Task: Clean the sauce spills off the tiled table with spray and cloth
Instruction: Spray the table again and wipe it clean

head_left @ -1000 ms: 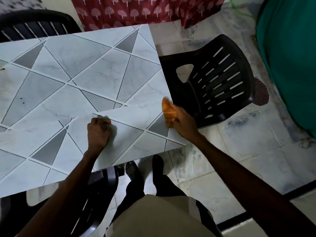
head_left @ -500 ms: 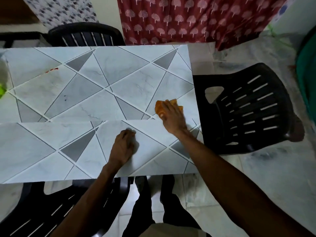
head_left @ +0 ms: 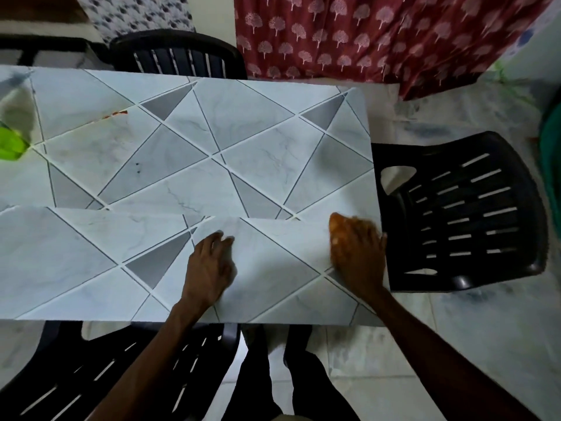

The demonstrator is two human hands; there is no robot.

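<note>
Your right hand (head_left: pixel 356 256) lies right of the middle of the frame, at the right edge of the tiled table (head_left: pixel 258 141). Its fingers are laid out flat over the orange cloth (head_left: pixel 336 227) and press it to the tile; only a strip of cloth shows past the thumb side, and the fingertips are blurred. Your left hand (head_left: pixel 209 268) rests near the lower middle, fingers loosely bent, tips touching the tile, holding nothing. A thin red sauce smear (head_left: pixel 117 114) sits in the upper left along a grout line, well apart from the cloth, with a few dark specks (head_left: pixel 138 168) lower down. At the far left edge shows the green spray bottle (head_left: pixel 10 144) — blurred and cut by the frame. A black chair (head_left: pixel 461 208) stands just beside the table's right edge, and a red patterned curtain (head_left: pixel 364 34) hangs across the upper right
</note>
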